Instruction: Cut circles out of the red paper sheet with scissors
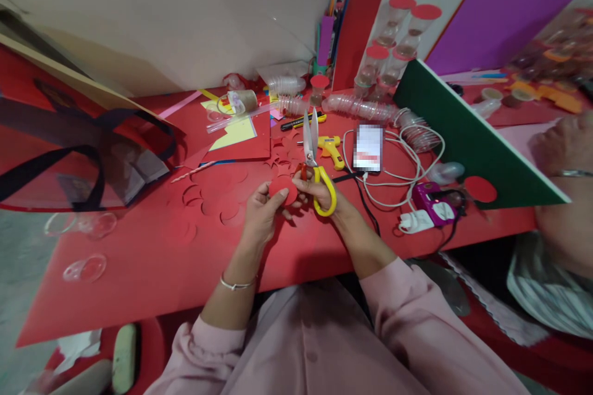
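Watching remotely, my worry: the left hand (260,211) pinches the red paper circle (282,190) dead centre of frame, right beside the yellow scissors (316,160) the right hand (337,202) is wrapped around, so one slip could nick a fingertip or chew the edge.

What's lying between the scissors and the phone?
In the head view, a yellow glue gun lies between the scissors, held in the right hand, and the phone. The left hand holds a red paper circle.
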Motion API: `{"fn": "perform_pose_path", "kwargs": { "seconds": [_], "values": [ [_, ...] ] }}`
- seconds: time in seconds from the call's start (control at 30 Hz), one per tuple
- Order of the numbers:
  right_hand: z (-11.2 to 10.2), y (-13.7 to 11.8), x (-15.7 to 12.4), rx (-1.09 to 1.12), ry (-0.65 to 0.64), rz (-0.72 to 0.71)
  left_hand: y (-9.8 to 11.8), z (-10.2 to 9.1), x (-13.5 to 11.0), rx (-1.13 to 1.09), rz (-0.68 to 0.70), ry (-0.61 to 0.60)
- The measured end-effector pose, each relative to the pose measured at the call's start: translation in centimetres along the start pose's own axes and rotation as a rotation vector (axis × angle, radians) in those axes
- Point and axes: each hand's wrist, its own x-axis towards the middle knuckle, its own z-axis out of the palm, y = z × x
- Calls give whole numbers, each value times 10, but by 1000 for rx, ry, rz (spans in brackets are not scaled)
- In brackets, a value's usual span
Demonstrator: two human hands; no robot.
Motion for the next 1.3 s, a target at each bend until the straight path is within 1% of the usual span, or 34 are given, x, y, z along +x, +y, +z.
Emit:
{"fn": "perform_pose_path", "kwargs": {
  "seconds": [0.13, 0.27, 0.4, 0.57, 0.77, 0.87, 1.07, 1.13, 1.23, 1.3],
  "values": [
    [4, 0, 0, 13, -7, 25, 0, 0, 1, -6, 36, 82],
    [8, -1, -1, 43, -1, 62, 2, -1, 1, -18, 7, 136],
    [9, -1, -1, 53, -23, 75, 0, -3, 1, -20, 10, 88],
    [8, -1, 0, 82, 10, 55, -1, -2, 0, 3, -2, 1],
    [4, 1, 2, 50, 47, 36, -2, 0, -3, 20, -20, -59],
    [6, -1, 1, 45, 44, 42, -5, -1, -2, -1, 2, -48],
    [9, -3, 0, 72, 4, 103, -4, -2, 2, -32, 24, 23],
    [8, -1, 0, 53, 9, 89, -2, -2, 2, -41, 25, 39],
    [8, -1, -6, -26, 77, 43, 0, -2, 1, -59, 40, 61],
    [8, -2, -18, -147, 154, 26, 1, -3, 1, -65, 55, 78]
  ]
}}
